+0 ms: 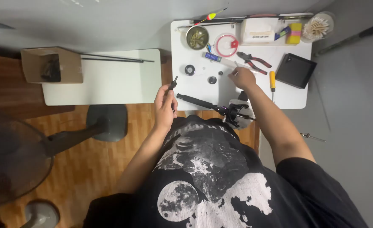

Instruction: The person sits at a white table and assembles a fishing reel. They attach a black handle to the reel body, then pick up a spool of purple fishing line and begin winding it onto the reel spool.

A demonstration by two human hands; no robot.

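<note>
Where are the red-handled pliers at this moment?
In the head view the red-handled pliers lie on the white table, just beyond the right hand, between the red ring and the black tray.

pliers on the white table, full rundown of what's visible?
The pliers lie flat on the white table, toward its back half. Dark metal jaws point up-left; two handles in red and black grips splay down-right, slightly apart. They look like plain combination pliers. A white tube lies just left of the jaws, and the right hand sits just below, near but not visibly touching. Nothing holds them.
</note>
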